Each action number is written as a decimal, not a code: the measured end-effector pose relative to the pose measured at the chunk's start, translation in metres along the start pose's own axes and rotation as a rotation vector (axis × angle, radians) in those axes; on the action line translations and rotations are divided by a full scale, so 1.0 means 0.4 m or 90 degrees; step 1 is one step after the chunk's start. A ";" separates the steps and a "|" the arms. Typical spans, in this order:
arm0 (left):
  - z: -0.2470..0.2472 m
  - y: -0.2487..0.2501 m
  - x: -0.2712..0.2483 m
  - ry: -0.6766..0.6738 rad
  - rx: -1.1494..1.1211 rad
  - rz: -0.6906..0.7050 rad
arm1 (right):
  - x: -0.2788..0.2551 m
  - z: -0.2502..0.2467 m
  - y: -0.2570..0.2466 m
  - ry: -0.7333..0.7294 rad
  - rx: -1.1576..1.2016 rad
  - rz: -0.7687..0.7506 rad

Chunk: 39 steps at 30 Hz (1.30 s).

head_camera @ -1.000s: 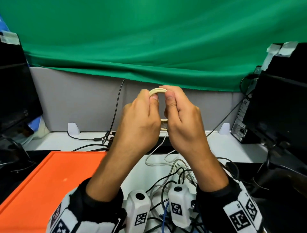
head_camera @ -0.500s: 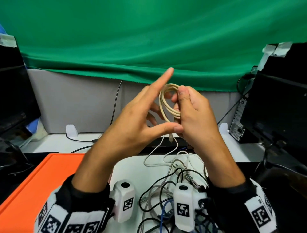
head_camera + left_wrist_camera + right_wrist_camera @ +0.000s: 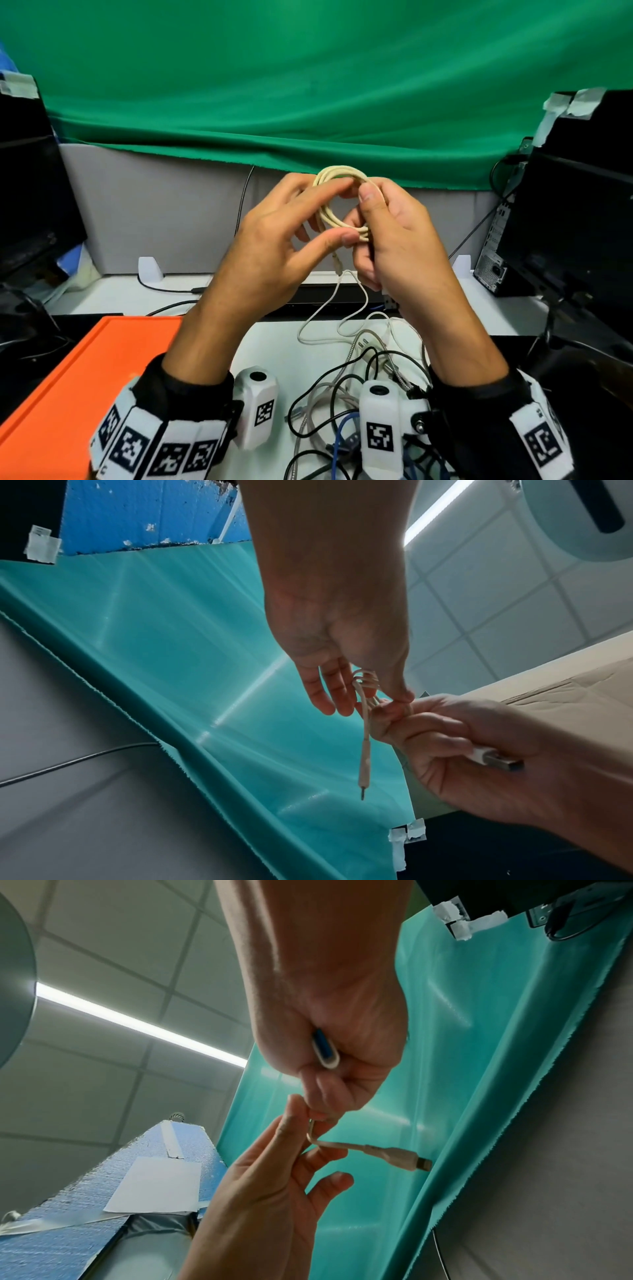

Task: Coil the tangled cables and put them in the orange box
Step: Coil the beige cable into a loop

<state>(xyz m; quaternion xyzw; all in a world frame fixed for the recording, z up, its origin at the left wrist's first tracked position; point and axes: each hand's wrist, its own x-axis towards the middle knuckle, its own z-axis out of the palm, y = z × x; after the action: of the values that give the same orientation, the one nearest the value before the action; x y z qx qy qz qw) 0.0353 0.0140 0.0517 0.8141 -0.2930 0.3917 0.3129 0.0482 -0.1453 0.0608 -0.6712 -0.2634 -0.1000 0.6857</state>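
Right hand (image 3: pixel 404 240) fingers (image 3: pixel 368 195) clench the cream cable coil (image 3: pixel 337 202) held up above the table (image 3: pixel 270 346); left hand (image 3: pixel 274 246) thumb and forefinger pinch its loops. Tangled cables (image 3: pixel 342 394) lie below. Orange box (image 3: pixel 68 383) sits left, contents unclear.

The left hand (image 3: pixel 274 240) and right hand (image 3: pixel 400 240) meet above the surface (image 3: pixel 267 342), the coiled cable (image 3: pixel 337 202) held between them. Below the hands, nearer the person, lies the tangle of cables (image 3: pixel 349 394). The box (image 3: pixel 85 377) sits below and left of the left hand. A monitor (image 3: pixel 575 212) stands right of the right hand, and a curtain (image 3: pixel 308 85) hangs behind both.
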 end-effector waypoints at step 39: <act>0.010 0.028 0.014 0.042 -0.379 -0.377 | -0.001 -0.005 0.032 0.000 -0.455 -0.177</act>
<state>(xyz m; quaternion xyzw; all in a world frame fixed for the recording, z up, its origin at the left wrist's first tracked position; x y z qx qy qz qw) 0.0322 0.0028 0.0574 0.7241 -0.1369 0.2090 0.6428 0.0546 -0.1465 0.0495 -0.8258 -0.3007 -0.2774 0.3882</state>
